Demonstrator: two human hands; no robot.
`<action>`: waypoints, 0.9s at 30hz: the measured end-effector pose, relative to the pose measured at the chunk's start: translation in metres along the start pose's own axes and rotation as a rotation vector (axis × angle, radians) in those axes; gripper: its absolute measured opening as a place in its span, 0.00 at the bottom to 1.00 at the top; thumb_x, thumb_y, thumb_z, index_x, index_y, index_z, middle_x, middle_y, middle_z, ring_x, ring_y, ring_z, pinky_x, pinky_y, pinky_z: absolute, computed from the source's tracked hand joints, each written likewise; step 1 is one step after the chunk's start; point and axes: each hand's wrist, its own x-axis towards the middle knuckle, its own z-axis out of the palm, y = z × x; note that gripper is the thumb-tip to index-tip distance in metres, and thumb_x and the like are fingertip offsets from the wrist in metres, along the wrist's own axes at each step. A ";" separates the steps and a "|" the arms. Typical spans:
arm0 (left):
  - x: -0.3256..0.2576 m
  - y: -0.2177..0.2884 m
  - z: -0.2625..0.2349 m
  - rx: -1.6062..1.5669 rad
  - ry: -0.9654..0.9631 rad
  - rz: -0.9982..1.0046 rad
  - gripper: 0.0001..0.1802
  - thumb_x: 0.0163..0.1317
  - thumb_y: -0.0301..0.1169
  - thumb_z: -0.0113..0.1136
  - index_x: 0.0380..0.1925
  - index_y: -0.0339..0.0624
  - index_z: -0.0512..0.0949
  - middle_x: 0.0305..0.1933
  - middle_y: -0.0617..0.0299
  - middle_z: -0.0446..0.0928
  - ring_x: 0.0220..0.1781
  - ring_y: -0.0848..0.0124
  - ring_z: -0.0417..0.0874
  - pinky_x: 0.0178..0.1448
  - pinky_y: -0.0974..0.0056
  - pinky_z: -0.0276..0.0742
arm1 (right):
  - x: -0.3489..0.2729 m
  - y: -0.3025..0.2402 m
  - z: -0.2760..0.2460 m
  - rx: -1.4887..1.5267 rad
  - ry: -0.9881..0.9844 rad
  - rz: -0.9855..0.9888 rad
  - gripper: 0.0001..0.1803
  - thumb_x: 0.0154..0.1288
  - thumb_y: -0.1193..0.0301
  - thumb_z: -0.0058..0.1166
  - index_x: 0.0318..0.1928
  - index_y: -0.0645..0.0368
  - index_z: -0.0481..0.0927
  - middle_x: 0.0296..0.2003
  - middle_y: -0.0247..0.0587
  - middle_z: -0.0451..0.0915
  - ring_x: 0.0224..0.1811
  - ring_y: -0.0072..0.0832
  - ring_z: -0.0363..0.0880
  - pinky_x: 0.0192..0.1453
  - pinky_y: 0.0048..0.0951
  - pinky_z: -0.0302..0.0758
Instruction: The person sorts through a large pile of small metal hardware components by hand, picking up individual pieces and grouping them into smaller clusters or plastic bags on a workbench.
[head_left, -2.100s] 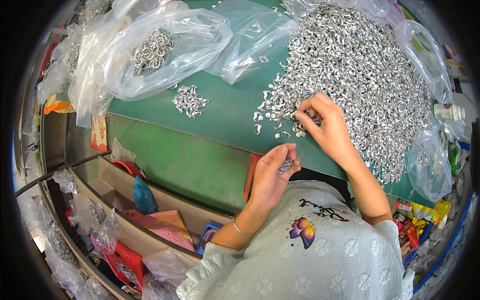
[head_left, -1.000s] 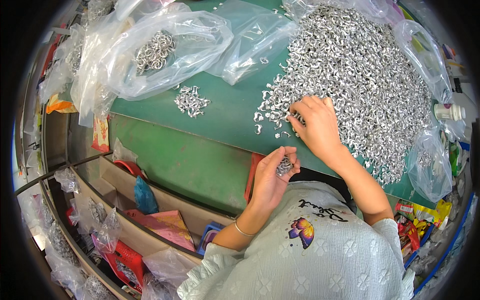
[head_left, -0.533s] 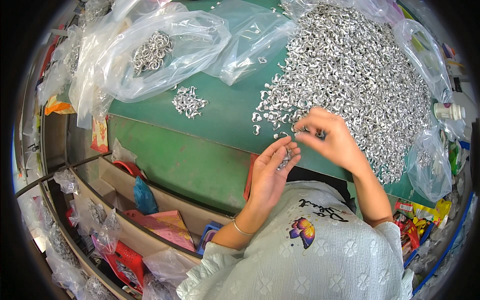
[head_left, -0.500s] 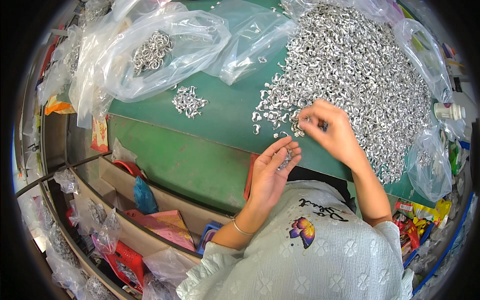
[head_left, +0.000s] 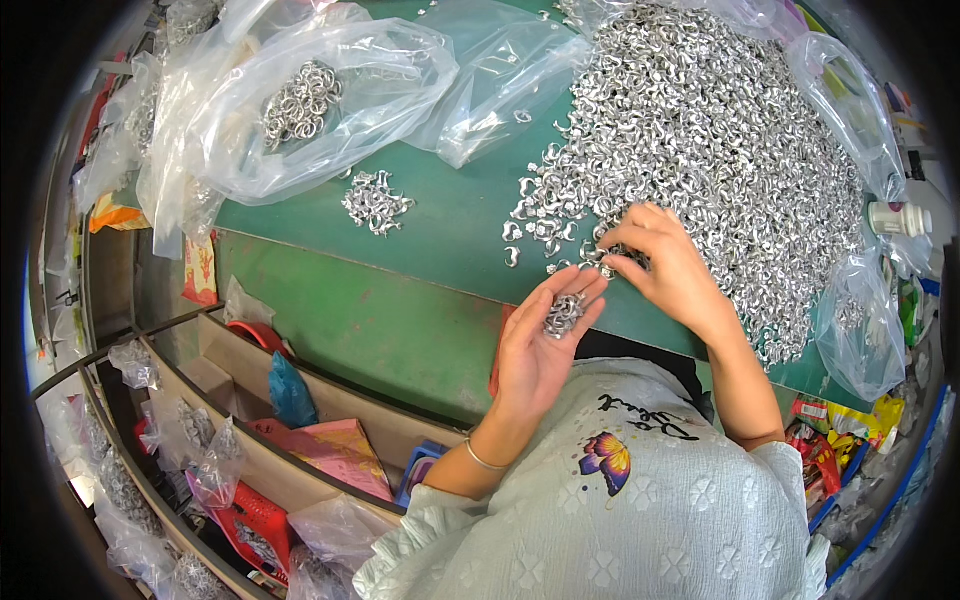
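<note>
My left hand (head_left: 533,355) is cupped palm up at the table's near edge, holding a small clump of silvery metal pieces (head_left: 564,314), which look like ring castings. Close beside it, my right hand (head_left: 675,268) hovers palm down over the near edge of a large pile (head_left: 710,130) of similar curved pieces. Its thumb and index finger are apart, with loose pieces just beneath them; nothing shows between them. Left of both hands, a small separate heap (head_left: 376,203) of these pieces lies on the green table (head_left: 460,215).
A clear plastic bag (head_left: 390,75) at the back left contains ring-shaped pieces (head_left: 302,105). Other clear bags (head_left: 862,335) edge the pile on the right, near a white bottle (head_left: 900,219). Below left, a drawer (head_left: 235,350) contains a blue bag (head_left: 290,390) and a red basket (head_left: 258,525).
My left palm has opened out, so more of the clump shows. My right thumb and fingers have come apart and moved slightly over the loose pieces at the pile's edge.
</note>
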 end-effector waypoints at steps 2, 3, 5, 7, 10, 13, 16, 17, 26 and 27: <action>0.000 -0.003 -0.012 -0.025 -0.030 -0.006 0.18 0.66 0.32 0.42 0.50 0.30 0.69 0.45 0.51 0.73 0.51 0.61 0.74 0.57 0.58 0.71 | 0.003 0.002 -0.004 0.125 -0.019 0.097 0.05 0.51 0.73 0.57 0.31 0.58 0.78 0.25 0.38 0.70 0.34 0.35 0.70 0.42 0.33 0.64; -0.001 -0.004 -0.016 -0.039 -0.044 -0.008 0.17 0.66 0.32 0.42 0.48 0.30 0.70 0.41 0.53 0.74 0.47 0.63 0.76 0.54 0.59 0.73 | 0.005 -0.003 -0.004 0.113 0.009 0.184 0.04 0.51 0.73 0.58 0.29 0.57 0.78 0.24 0.38 0.70 0.33 0.35 0.71 0.41 0.33 0.64; -0.001 -0.004 -0.010 -0.007 0.036 -0.061 0.16 0.67 0.32 0.42 0.45 0.31 0.72 0.35 0.57 0.73 0.40 0.67 0.75 0.48 0.62 0.75 | 0.011 -0.005 0.006 0.005 0.147 0.067 0.03 0.51 0.74 0.58 0.28 0.58 0.78 0.23 0.37 0.70 0.29 0.33 0.69 0.39 0.32 0.62; -0.001 -0.004 -0.007 0.012 0.083 -0.096 0.15 0.67 0.33 0.43 0.43 0.31 0.73 0.31 0.60 0.72 0.35 0.69 0.75 0.43 0.65 0.75 | 0.015 -0.006 0.017 -0.089 0.212 -0.035 0.03 0.51 0.74 0.58 0.27 0.58 0.77 0.23 0.36 0.70 0.29 0.32 0.68 0.37 0.31 0.60; -0.002 -0.004 -0.006 0.018 0.091 -0.113 0.15 0.67 0.33 0.43 0.42 0.32 0.74 0.28 0.61 0.71 0.32 0.70 0.73 0.38 0.66 0.74 | 0.019 -0.007 0.026 -0.239 0.224 -0.030 0.03 0.50 0.73 0.58 0.26 0.57 0.77 0.25 0.37 0.72 0.33 0.35 0.70 0.39 0.34 0.62; -0.002 -0.004 -0.009 0.017 0.086 -0.110 0.15 0.66 0.33 0.44 0.41 0.32 0.74 0.27 0.61 0.70 0.31 0.70 0.72 0.35 0.67 0.73 | 0.017 -0.007 0.017 -0.215 0.134 0.064 0.04 0.49 0.73 0.58 0.26 0.57 0.77 0.25 0.37 0.72 0.34 0.34 0.70 0.40 0.34 0.61; -0.002 -0.004 -0.011 0.027 0.101 -0.122 0.15 0.66 0.33 0.45 0.41 0.32 0.74 0.26 0.62 0.70 0.30 0.70 0.72 0.34 0.68 0.72 | 0.018 -0.004 0.018 -0.196 0.214 0.048 0.04 0.49 0.72 0.58 0.27 0.57 0.77 0.26 0.37 0.72 0.35 0.34 0.70 0.40 0.34 0.61; -0.001 -0.004 -0.010 0.035 0.102 -0.127 0.15 0.66 0.33 0.45 0.41 0.32 0.74 0.26 0.62 0.70 0.30 0.70 0.72 0.34 0.68 0.72 | 0.020 -0.004 0.020 -0.218 0.240 0.021 0.04 0.49 0.72 0.58 0.27 0.57 0.77 0.26 0.37 0.71 0.35 0.34 0.70 0.40 0.34 0.62; -0.002 -0.004 -0.014 0.023 0.063 -0.117 0.15 0.66 0.33 0.45 0.43 0.31 0.74 0.29 0.61 0.72 0.33 0.70 0.74 0.37 0.68 0.73 | 0.025 0.001 0.026 -0.240 0.263 0.002 0.03 0.48 0.74 0.57 0.23 0.57 0.76 0.23 0.36 0.71 0.31 0.31 0.70 0.38 0.33 0.60; -0.002 -0.005 -0.017 0.012 0.041 -0.118 0.15 0.66 0.33 0.45 0.43 0.31 0.73 0.31 0.61 0.73 0.34 0.70 0.75 0.39 0.67 0.74 | 0.023 -0.001 0.022 -0.174 0.239 0.042 0.03 0.48 0.74 0.57 0.23 0.58 0.76 0.23 0.36 0.71 0.31 0.31 0.70 0.38 0.32 0.60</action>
